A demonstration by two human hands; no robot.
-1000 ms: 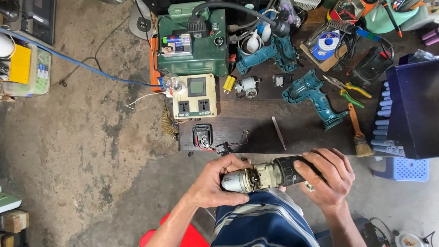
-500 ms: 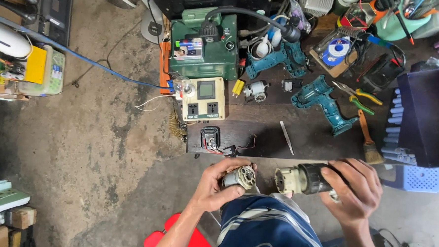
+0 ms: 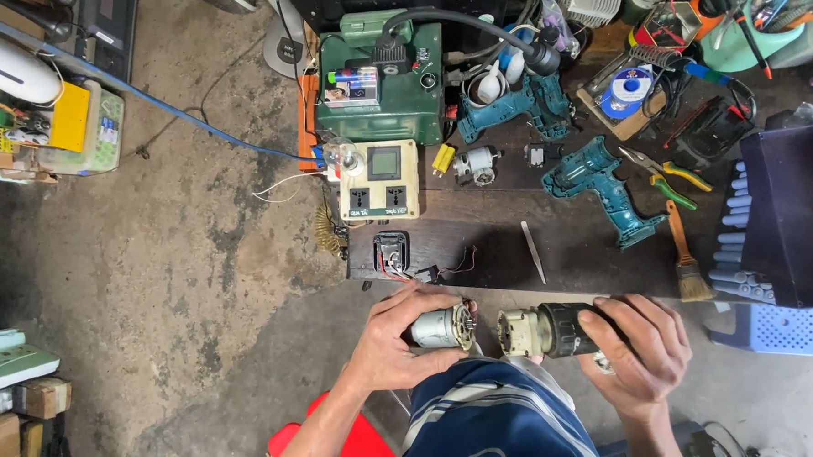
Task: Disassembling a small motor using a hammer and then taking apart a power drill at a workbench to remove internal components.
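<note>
Where joined a second ago, motor (image 3: pixel 440 328) in left hand (image 3: pixel 400 342), gearbox (image 3: pixel 548 332) in right hand (image 3: pixel 637 353), now apart.

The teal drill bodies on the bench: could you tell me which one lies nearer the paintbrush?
The lower right teal drill body, lying just left of the paintbrush. The other drill body lies farther up and left, beside the green box.

A low dark table (image 3: pixel 588 264) stands on the stained concrete floor (image 3: pixel 194 274) and carries a green box (image 3: pixel 385 100), a cream socket box (image 3: pixel 381 177), two teal drill bodies (image 3: pixel 609 187), pliers (image 3: pixel 665 171), a paintbrush (image 3: pixel 687 259), a thin metal blade (image 3: pixel 532 251) and a small black part (image 3: pixel 392 252).
</note>
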